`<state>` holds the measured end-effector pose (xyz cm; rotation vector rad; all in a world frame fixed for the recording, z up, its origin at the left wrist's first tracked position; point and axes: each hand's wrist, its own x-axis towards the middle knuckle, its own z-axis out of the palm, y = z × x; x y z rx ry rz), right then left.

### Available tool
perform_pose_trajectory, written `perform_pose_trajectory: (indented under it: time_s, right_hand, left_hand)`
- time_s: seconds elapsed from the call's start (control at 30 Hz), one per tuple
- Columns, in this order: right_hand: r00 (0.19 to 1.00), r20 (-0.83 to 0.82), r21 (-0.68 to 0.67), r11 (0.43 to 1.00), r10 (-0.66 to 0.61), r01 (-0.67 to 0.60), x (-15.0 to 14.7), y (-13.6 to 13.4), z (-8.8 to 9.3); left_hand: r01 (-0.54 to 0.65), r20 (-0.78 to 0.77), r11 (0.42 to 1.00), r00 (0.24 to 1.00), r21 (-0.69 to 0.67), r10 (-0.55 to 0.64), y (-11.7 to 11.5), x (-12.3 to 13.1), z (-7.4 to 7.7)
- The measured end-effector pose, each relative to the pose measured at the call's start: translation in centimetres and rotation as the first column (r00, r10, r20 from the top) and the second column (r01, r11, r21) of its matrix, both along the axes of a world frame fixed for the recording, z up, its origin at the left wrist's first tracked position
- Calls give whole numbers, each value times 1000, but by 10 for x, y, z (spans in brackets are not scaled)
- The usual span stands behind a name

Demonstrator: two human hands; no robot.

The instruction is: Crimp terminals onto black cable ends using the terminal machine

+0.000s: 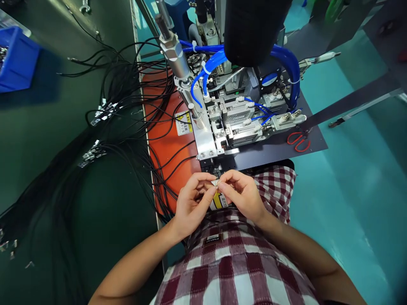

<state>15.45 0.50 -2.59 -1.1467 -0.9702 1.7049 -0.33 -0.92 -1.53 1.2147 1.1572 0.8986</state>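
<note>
left hand [190, 201] + right hand [244, 194] — fingertips pinched together on small metal connector [216, 183] | frame centre, just below pneumatic machine [222, 123] | risk: tiny part slips, drops to lap — shallow fingertip grip

- The machine [222, 123] is silver-grey metal, looped with bright blue hoses [286, 59].
- Left of the machine, an orange-red mat [165, 140] is crossed by black cables [127, 97].
- At the machine's left edge, the warning label [183, 123] is yellow and white.
- Right of the machine, the scissors [299, 142] have red handles and the floor [349, 190] is teal.
- Far left of the machine, the bin [15, 59] is blue.
- In front of the machine, the small part [216, 182] is silvery and the shirt [235, 262] is checked maroon and white.
</note>
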Motion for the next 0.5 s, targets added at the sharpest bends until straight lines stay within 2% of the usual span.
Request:
perform_pose_trajectory:
  time_s: [0.27,0.4,0.5]
  right_hand:
    - [996,-90,-78,997,-5,-2,-1,-1,-1]
    - [998,-63,-54,999,6,-9,-1,-2,0]
    - [1000,21,31,999,-18,17,-6,-6,0]
  left_hand:
    - [-36,26,997,999,75,34,2,0,2]
    - [-35,52,997,998,70,31,1,-1,1]
    - [-77,74,997,994,29,75,0,-1,0]
